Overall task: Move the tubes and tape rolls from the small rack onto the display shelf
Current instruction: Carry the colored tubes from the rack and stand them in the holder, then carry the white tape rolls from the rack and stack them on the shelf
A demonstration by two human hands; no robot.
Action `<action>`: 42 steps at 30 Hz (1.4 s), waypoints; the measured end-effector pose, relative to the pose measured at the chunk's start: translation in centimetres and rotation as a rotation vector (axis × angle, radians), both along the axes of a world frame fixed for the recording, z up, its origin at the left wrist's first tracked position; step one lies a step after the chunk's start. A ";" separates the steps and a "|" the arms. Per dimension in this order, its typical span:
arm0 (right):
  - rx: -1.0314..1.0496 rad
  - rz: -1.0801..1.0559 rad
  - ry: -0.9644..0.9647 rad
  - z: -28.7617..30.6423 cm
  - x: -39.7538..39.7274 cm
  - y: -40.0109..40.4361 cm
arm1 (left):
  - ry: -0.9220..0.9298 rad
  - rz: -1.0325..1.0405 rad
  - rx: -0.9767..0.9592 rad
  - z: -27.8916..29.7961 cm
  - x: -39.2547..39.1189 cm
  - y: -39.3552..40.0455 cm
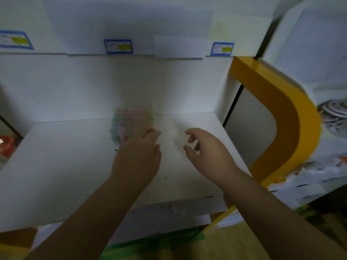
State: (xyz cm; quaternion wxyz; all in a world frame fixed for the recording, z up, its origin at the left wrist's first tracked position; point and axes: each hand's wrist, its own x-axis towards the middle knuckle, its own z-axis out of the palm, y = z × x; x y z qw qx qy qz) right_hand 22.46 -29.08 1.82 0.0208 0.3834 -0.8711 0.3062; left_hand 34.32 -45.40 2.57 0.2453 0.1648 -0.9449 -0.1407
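On the white display shelf (75,166) in front of us sits a blurred bundle of pastel-coloured pieces (131,119), pink, green and pale blue, close to the back wall and a little left of centre. We cannot tell whether these are tubes or tape rolls; the picture is too smeared. Our left hand (139,154) reaches over the board with its fingertips on the near edge of that bundle, the fingers bent forward onto it, though we cannot make out whether they truly grip it. Our right hand (204,149) hovers just beside, apart from the left, fingers loosely curled and thumb spread, holding nothing.

Along the front edge of the shelf above hang three blue-bordered price labels (118,46), each with a yellow patch; their printing is too blurred to read. A plain white card (178,46) hangs between the middle and the right label.

To our right a curved yellow frame (281,113) bounds the unit, and beyond it lie printed packages (334,117) that we cannot identify. At the far left edge something red (8,145) shows below the shelf board.
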 end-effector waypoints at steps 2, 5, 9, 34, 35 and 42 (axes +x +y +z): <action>-0.002 -0.042 0.004 0.3 0.7 3.1 | 0.000 -0.083 0.024 0.0 0.3 2.7; 0.012 -0.095 0.010 0.6 2.1 7.9 | -0.022 -0.202 0.094 -0.4 -0.2 6.9; 0.034 -0.111 -0.001 0.7 3.9 14.9 | -0.124 -0.328 0.163 -1.3 -1.2 13.0; 0.055 -0.617 -0.080 0.3 0.1 52.4 | -0.234 -0.679 0.256 0.6 -12.6 48.4; 0.059 -0.624 -0.083 0.2 -1.0 52.8 | -0.224 -0.685 0.256 0.5 -13.6 48.9; 0.084 -0.604 -0.073 0.5 -11.0 53.3 | -0.176 -0.665 0.274 0.1 -24.0 49.2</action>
